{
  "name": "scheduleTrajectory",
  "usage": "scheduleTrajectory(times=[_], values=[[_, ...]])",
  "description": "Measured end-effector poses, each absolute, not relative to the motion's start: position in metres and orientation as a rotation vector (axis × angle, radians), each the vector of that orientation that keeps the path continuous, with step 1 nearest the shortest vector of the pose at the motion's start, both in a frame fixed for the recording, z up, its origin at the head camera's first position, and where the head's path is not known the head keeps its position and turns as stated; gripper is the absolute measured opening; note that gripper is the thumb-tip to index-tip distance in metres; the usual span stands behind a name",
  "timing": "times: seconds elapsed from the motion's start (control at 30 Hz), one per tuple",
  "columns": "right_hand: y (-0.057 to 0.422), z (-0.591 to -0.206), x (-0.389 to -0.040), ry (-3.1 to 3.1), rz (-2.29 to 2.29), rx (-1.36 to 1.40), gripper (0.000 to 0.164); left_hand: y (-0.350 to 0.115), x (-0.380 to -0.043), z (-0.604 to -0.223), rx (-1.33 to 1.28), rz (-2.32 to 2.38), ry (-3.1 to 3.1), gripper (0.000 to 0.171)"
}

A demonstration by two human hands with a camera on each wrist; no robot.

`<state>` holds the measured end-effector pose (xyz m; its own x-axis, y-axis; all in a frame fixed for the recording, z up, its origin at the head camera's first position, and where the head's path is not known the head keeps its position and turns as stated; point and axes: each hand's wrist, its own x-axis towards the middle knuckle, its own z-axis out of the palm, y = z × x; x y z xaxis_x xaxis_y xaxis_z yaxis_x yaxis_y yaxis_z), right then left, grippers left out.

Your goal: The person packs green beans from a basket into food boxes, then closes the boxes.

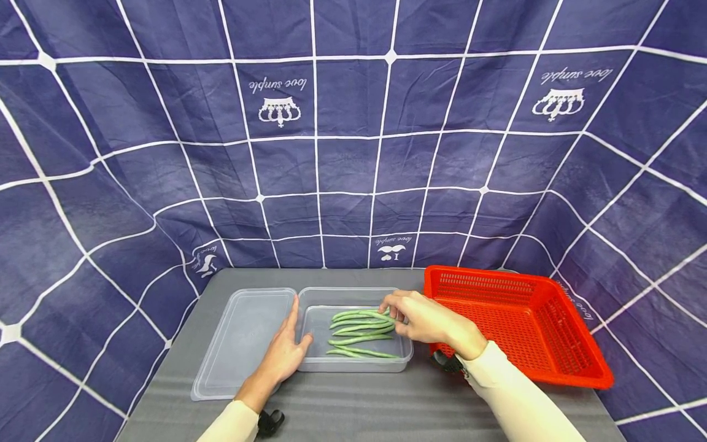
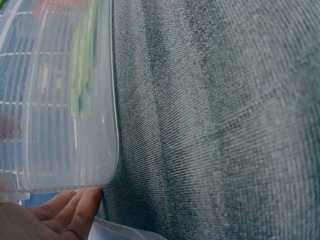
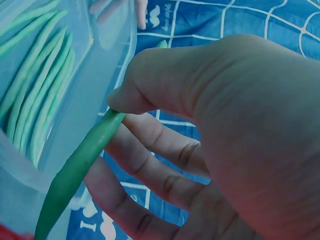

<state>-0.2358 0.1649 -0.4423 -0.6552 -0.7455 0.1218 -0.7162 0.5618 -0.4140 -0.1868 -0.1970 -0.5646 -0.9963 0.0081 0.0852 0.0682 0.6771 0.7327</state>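
Note:
A clear plastic container holds several green beans, lying side by side along its length. At its left end, my left hand touches the wall with fairly straight fingers, the thumb over the rim; the left wrist view shows fingers against the container's end wall. My right hand is over the container's right end. Seen from the right wrist, it pinches one green bean between thumb and fingers, apart from the beans inside.
A clear plastic lid lies flat left of the container, partly behind the left hand. To the right stands a red perforated basket. Grey cloth covers the table, and a blue checked curtain hangs behind and at both sides.

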Motion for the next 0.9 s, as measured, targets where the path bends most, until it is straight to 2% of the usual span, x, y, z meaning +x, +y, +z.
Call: scheduleTrajectory(times=[0.9], values=[[0.127, -0.451, -0.236, 2.709, -0.63, -1.352, 0.038, -0.197, -0.187, -0.566, -0.059, -1.24, -2.806, 0.104]])
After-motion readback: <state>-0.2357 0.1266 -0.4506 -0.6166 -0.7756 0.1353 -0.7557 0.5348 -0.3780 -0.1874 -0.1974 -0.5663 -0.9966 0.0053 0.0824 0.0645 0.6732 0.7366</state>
